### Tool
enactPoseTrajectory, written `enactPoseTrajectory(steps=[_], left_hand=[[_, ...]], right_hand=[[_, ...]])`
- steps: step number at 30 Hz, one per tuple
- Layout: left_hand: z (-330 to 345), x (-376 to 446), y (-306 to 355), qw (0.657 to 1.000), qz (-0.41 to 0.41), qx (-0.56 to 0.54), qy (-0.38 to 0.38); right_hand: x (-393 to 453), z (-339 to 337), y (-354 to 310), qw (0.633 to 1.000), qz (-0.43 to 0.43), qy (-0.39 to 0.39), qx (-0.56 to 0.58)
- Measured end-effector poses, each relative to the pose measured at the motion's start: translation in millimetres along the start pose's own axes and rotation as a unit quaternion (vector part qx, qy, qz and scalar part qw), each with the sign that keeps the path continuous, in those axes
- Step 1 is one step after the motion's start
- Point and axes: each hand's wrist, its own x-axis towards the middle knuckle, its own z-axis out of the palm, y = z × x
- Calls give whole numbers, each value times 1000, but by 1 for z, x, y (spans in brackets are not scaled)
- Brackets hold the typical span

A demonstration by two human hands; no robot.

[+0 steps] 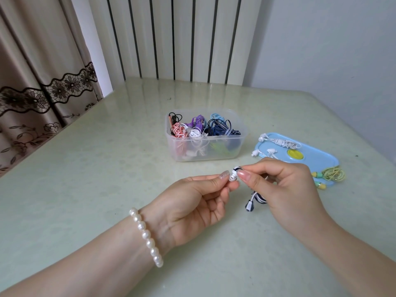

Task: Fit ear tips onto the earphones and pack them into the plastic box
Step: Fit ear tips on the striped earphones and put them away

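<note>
My left hand (199, 202) pinches a small white ear tip (232, 176) between thumb and forefinger. My right hand (287, 185) pinches the navy-and-white striped earphone (236, 169) right against that tip, and its bundled cable (256, 200) hangs below my fingers with a striped plug end. Both hands hover above the table, in front of the clear plastic box (205, 151), which holds several coiled earphones in red, purple, white and blue.
A light blue lid or tray (317, 159) lies right of the box with white earphones (278, 143) on it and a yellow-green pair (331, 175) at its near end. A pale green table (107, 168) spreads around; curtain at left, radiator behind.
</note>
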Motion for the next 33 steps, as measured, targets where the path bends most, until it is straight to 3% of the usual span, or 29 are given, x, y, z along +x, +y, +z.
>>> enactPoseTrajectory(steps=[8, 18, 24, 33], left_hand=[[0, 0, -1, 1000, -12, -20, 1], [0, 3, -6, 1000, -1, -20, 19], [1, 2, -5, 999, -5, -32, 21], [5, -1, -6, 998, 3, -52, 29]], right_hand=[[-1, 3, 3, 1000, 13, 2, -2], [-6, 14, 13, 994, -60, 49, -76], [-6, 16, 20, 965, -152, 96, -191], [-6, 17, 25, 929, -232, 133, -257]])
